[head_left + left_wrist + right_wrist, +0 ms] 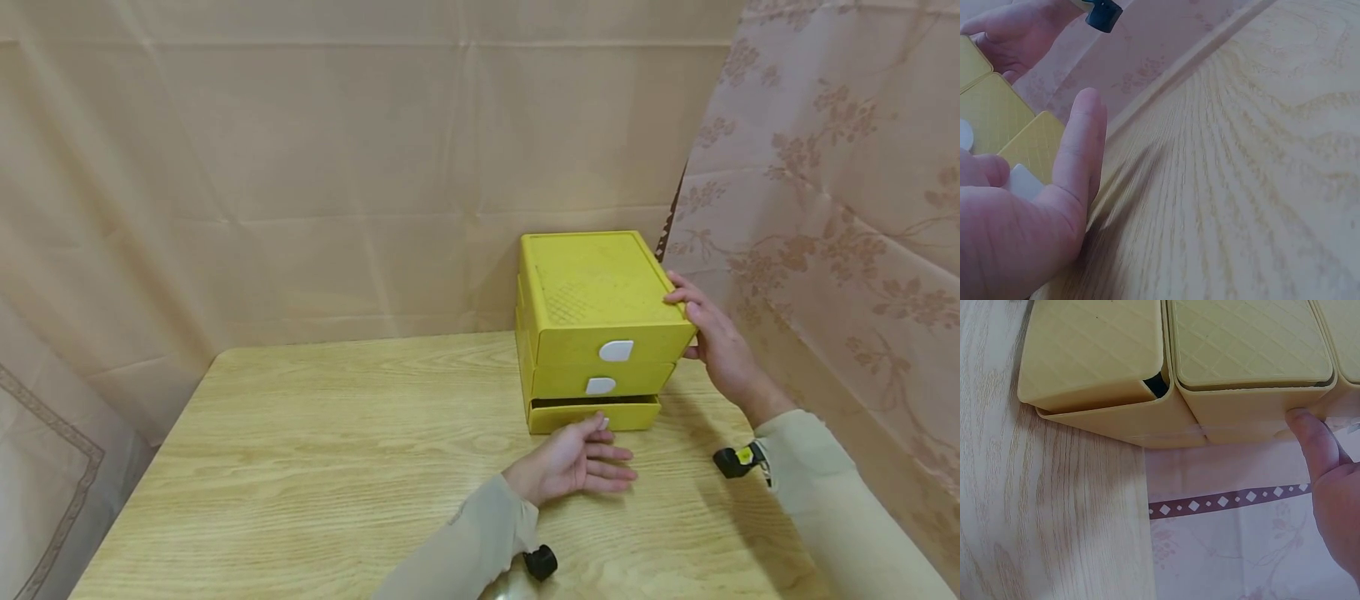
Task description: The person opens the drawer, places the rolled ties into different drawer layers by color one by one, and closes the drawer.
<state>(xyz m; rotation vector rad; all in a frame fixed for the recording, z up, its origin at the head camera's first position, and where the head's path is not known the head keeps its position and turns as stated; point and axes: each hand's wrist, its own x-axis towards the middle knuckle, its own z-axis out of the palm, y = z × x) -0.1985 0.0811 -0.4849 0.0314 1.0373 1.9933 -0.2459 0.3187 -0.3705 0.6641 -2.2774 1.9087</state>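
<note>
A yellow three-drawer cabinet [600, 283] stands toward the right back of the table, with a white handle on each drawer. Its bottom drawer [555, 417] sticks out a little, showing a dark gap above its front. My left hand [566, 462] pinches that drawer's white handle [1023, 182] by the thumb and index finger, the other fingers extended. At the cabinet's upper right edge, my right hand [720, 346] rests on the top and side. A finger [1316, 440] presses the cabinet's side wall in the right wrist view.
The wood-grain table [322, 450] spreads left and in front of the cabinet. A plain beige cloth [337, 167] hangs behind, and a flower-patterned cloth [847, 183] hangs close on the right. Dark wrist cameras [542, 562] show at both sleeves.
</note>
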